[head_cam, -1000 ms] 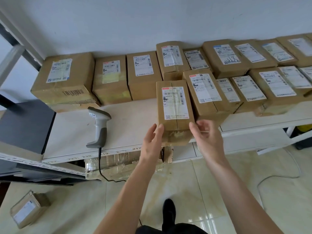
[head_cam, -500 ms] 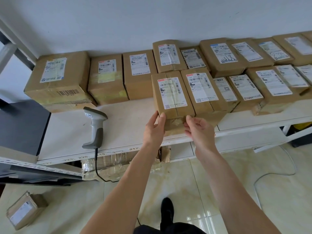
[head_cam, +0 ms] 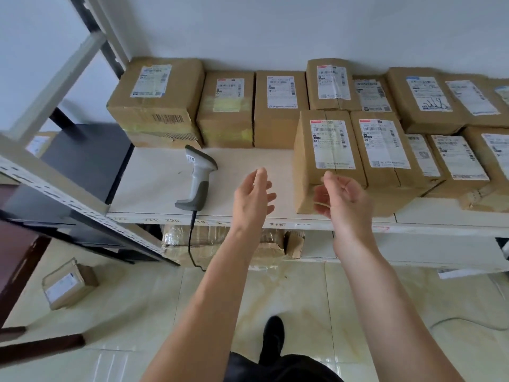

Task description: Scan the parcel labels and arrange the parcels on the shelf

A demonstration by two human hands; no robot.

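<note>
A brown labelled parcel (head_cam: pixel 326 158) stands on the white shelf (head_cam: pixel 154 186), pressed against another labelled parcel (head_cam: pixel 385 153) on its right. My left hand (head_cam: pixel 252 194) hovers open just left of it, holding nothing. In front of the parcel's lower edge, my right hand (head_cam: pixel 341 197) has loosely curled fingers and is also free of it. A grey handheld barcode scanner (head_cam: pixel 198 183) lies on the shelf further left, its cable hanging over the front edge. Several more labelled parcels (head_cam: pixel 278 106) line the back of the shelf against the wall.
A small labelled parcel (head_cam: pixel 68 285) lies on the tiled floor at the lower left. Taped boxes (head_cam: pixel 220 244) sit on the lower shelf level. A black shelf surface (head_cam: pixel 88 158) and metal rack posts (head_cam: pixel 49 86) stand at the left. My shoe (head_cam: pixel 272 337) is below.
Both hands pushed the parcel back onto the shelf beside its neighbour, then let go and drew back a little. The view shifted to the left.
</note>
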